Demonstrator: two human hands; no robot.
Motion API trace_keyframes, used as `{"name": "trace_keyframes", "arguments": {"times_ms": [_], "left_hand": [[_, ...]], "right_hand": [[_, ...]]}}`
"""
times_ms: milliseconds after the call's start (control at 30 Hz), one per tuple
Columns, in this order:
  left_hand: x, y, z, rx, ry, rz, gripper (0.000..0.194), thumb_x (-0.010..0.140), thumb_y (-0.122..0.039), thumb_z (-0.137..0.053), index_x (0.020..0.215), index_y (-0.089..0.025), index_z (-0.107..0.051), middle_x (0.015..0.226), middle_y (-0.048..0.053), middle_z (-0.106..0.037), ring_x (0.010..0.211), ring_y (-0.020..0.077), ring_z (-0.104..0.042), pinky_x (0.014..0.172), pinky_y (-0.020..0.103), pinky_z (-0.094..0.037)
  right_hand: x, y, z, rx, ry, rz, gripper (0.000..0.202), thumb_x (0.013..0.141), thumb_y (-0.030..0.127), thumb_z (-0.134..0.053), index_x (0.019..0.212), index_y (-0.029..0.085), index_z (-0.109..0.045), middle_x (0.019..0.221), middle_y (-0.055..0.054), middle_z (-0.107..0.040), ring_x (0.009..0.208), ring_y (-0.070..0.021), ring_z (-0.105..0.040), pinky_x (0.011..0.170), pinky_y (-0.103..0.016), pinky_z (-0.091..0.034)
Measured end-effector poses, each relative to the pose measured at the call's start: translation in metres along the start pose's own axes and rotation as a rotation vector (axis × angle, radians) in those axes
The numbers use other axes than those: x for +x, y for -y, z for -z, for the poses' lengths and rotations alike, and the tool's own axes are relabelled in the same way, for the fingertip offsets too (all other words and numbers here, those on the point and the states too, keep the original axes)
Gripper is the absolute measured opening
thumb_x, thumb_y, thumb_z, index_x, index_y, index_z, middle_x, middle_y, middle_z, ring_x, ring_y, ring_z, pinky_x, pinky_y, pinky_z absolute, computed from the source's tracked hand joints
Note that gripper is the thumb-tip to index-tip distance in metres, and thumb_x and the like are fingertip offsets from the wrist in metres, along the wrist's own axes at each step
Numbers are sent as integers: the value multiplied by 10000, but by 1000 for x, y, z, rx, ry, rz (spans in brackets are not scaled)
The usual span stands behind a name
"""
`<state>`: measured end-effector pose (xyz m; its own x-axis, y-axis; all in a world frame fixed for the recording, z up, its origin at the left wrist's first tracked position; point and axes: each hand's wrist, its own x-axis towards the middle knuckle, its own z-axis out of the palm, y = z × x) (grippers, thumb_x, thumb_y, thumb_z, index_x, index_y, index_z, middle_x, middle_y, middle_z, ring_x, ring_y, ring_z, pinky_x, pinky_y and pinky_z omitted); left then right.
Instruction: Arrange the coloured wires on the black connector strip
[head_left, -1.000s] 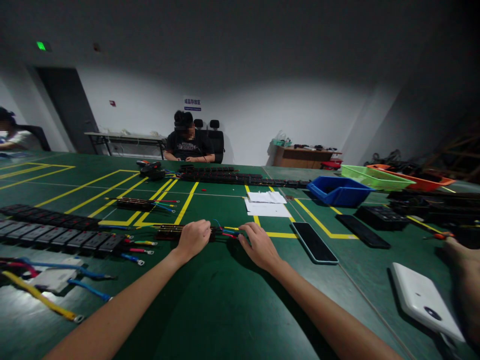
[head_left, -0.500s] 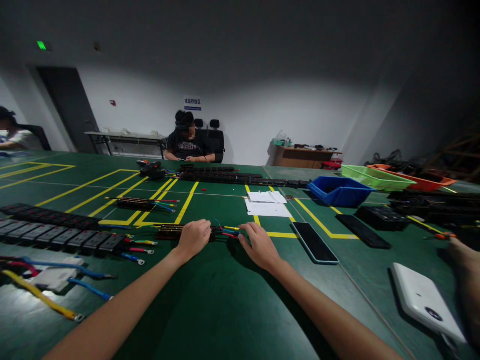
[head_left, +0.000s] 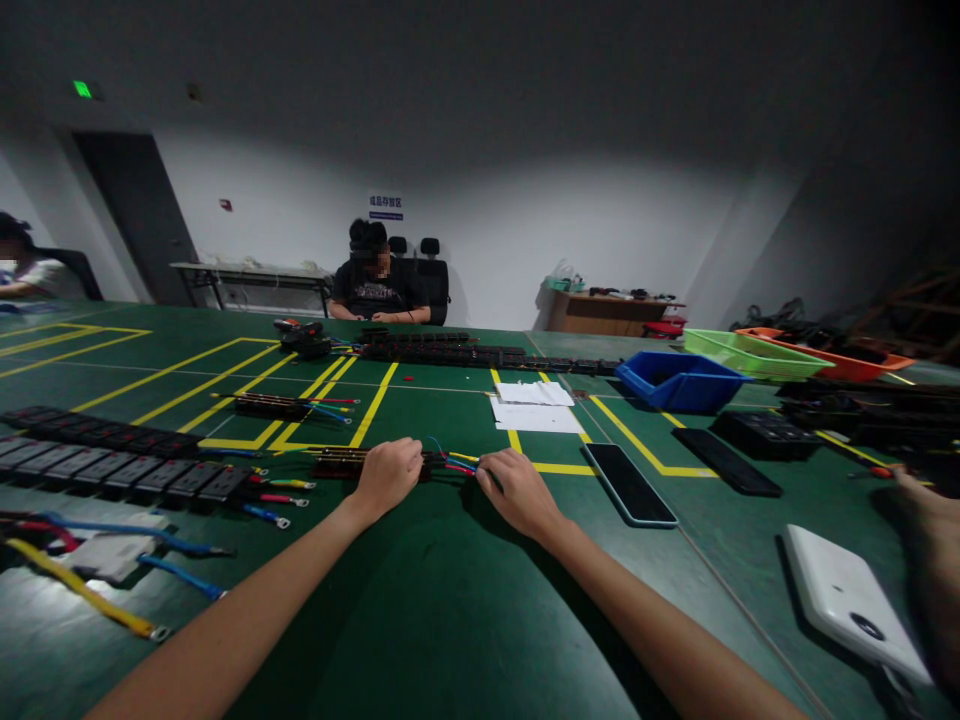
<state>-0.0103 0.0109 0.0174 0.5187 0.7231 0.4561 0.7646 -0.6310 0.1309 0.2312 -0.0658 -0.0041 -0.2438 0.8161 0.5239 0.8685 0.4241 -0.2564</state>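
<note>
In the middle of the table, my left hand [head_left: 390, 475] is closed over a dark strip with copper-coloured bars [head_left: 335, 462]. Yellow, red and blue wires [head_left: 459, 462] come out of the strip's right end. Thumb and fingers of my right hand [head_left: 519, 487] are pinched together at the tips of these wires, hiding their ends. A thin blue wire stands up between the two hands. Just behind on the left lies a similar strip [head_left: 270, 405] with coloured wires and ring terminals.
At left lie rows of black modules [head_left: 135, 472] and thick cables [head_left: 82, 590]. A phone [head_left: 630, 485], a white device [head_left: 847, 595] and white paper [head_left: 534, 410] lie to the right, with a blue bin [head_left: 675, 383] behind. Another person's hand [head_left: 926, 510] holds a screwdriver-like tool.
The fingertips of my right hand have closed in on the wire ends and dipped slightly. My left hand stays in place. At far right, the other person's hand has shifted slightly left.
</note>
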Motion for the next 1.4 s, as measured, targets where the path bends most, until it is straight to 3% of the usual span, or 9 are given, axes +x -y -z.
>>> {"name": "trace_keyframes", "arguments": {"times_ms": [167,367,533,700,800,900,1200,1400], "left_hand": [[0,1,-1,47,-7,2,250,934,-157,-457,698,-184,-535,691,17,-571,637,153,-525,600,278,-324],[0,1,-2,17,-8,-1,260,942,-163,-447,699,-182,-537,696,19,-569,639,153,-528,599,272,-335],[0,0,-1,9,-12,-2,262,936,-144,-447,689,-182,-524,681,14,-555,627,148,-518,595,265,-325],[0,-1,0,11,-9,-2,271,946,-149,-444,685,-181,-511,685,15,-560,627,146,-516,598,265,-328],[0,0,0,4,-3,0,275,951,-150,-441,686,-179,-512,686,14,-560,622,144,-511,594,261,-330],[0,1,-1,6,-1,-5,271,950,-151,-445,691,-178,-518,688,14,-560,623,144,-511,592,262,-326],[0,3,-3,49,-13,-6,243,938,-157,-468,705,-184,-531,716,17,-585,659,155,-533,613,277,-321],[0,0,0,24,1,7,259,945,-158,-454,699,-180,-532,702,16,-574,645,149,-527,609,266,-330]], "right_hand": [[1,-1,0,-10,-30,27,267,1025,308,-484,912,223,-711,1066,-76,-693,1009,-214,-605,900,-370,-489],[1,-3,-3,-8,-42,-38,157,993,314,-557,1082,210,-633,1062,-87,-661,1013,-247,-599,892,-399,-493],[1,-3,-4,-6,-54,-84,288,936,319,-644,1197,212,-583,1139,-103,-627,1041,-273,-597,891,-425,-508],[-1,-3,-3,-21,-96,-21,156,963,323,-599,1058,221,-669,1168,-114,-607,1085,-272,-586,923,-443,-512],[-2,-3,-2,-43,-79,22,213,996,323,-542,926,225,-719,1202,-117,-610,1135,-274,-570,954,-451,-501],[0,-1,0,-54,-67,40,246,1012,311,-509,917,219,-717,1228,-110,-620,1159,-270,-557,975,-443,-483],[2,1,-1,-3,39,-90,200,1042,314,-441,1124,187,-571,1034,-90,-683,974,-238,-613,876,-376,-472],[1,-4,-4,9,24,-37,270,1057,323,-408,999,208,-645,978,-77,-700,957,-225,-614,862,-357,-471]]}}
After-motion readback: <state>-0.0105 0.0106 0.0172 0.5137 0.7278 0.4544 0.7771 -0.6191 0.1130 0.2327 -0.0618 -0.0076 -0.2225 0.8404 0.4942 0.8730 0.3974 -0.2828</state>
